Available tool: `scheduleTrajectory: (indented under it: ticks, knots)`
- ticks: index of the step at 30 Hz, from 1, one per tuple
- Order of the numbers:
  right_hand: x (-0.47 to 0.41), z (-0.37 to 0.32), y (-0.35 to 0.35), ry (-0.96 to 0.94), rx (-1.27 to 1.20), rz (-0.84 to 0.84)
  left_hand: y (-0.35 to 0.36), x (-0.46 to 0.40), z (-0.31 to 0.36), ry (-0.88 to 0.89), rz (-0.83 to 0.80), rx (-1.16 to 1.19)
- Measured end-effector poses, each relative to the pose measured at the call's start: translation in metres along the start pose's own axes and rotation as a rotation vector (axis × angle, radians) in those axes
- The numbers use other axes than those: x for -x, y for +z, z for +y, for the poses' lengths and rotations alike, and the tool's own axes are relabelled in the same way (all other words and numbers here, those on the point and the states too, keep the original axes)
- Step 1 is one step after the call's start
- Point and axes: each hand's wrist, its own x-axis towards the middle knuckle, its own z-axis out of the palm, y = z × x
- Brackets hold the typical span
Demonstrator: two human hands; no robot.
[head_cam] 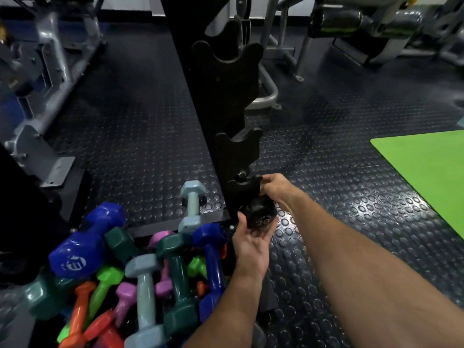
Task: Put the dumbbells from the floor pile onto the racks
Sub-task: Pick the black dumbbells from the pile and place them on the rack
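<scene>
On studded rubber floor (140, 136) (gym machines around) | both hands (251, 244) grasp black dumbbell (258, 216) | green mat (426, 172) right

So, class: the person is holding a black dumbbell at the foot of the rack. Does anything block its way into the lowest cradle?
Nothing visible does. The black dumbbell, held by the left hand and right hand, sits just below the lowest cradle, whose notch looks empty. The pile lies off to the left.

Dim gym, glare on studded floor (351, 209) at right, blurred left edge, wide-angle bend.
</scene>
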Motion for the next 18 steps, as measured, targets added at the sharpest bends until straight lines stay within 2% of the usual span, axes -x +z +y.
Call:
scheduleTrajectory:
  ticks: [6, 10, 18]
  knots:
    - [-0.003, 0.003, 0.008, -0.008, 0.065, -0.043, -0.011, -0.006, 0.007, -0.033, 0.110, 0.038]
    - [-0.003, 0.006, 0.009, -0.025, 0.069, -0.023, -0.015, -0.003, 0.010, -0.035, 0.121, 0.002]
    - [0.012, 0.006, 0.012, -0.073, 0.162, 0.055, -0.005, 0.003, 0.029, -0.058, 0.213, -0.415]
